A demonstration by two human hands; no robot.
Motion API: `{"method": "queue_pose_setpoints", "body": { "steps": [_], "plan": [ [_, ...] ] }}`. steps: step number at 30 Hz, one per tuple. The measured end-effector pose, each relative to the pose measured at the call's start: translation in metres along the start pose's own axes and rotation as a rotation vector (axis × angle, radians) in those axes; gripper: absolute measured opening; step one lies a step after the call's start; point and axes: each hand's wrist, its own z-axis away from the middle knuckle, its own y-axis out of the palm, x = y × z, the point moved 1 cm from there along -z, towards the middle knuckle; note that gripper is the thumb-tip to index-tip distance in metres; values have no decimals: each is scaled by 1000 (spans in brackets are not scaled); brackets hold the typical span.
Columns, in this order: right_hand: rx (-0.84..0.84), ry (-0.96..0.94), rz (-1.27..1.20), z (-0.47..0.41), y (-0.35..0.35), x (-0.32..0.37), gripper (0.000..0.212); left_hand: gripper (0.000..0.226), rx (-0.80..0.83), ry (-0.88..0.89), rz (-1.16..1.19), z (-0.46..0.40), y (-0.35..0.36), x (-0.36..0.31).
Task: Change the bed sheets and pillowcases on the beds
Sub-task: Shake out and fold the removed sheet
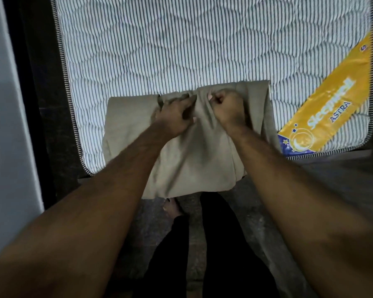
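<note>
One head-worn wide-angle camera looks steeply down and forward from above the foot of the bare mattress [181, 50], close over both forearms.

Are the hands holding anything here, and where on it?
Both the left hand and the right hand grip the folded beige sheet at its far edge, near the middle.

Around the bed: wall, dark frame, stone floor

A plain pale grey wall [7, 117] fills the left edge of the view, meeting a dark, almost black bed frame rail [41, 100] that runs alongside it. Below lies a mottled grey stone floor [323, 177], on which a bare foot [172, 208] stands beside black trouser legs [222, 250].
</note>
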Motion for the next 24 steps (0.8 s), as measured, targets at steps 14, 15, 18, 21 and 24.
{"method": "queue_pose_setpoints", "body": {
  "steps": [14,15,18,21,24],
  "plan": [
    [-154,218,-250,4,-85,-48,33,76,-26,-40,-218,-13,-13,7],
    [-186,185,-276,-1,-87,-44,34,71,-21,-44,-239,-14,-15,10],
    [-294,192,-508,-4,-99,-40,26,71,54,-45,-68,-14,-33,2],
    [-118,215,-562,-7,-98,-48,24,68,-83,12,78,-13,-45,-6],
    [136,227,-228,-10,-101,-51,81,64,-211,-29,113,-7,-40,-9]
  ]
}}
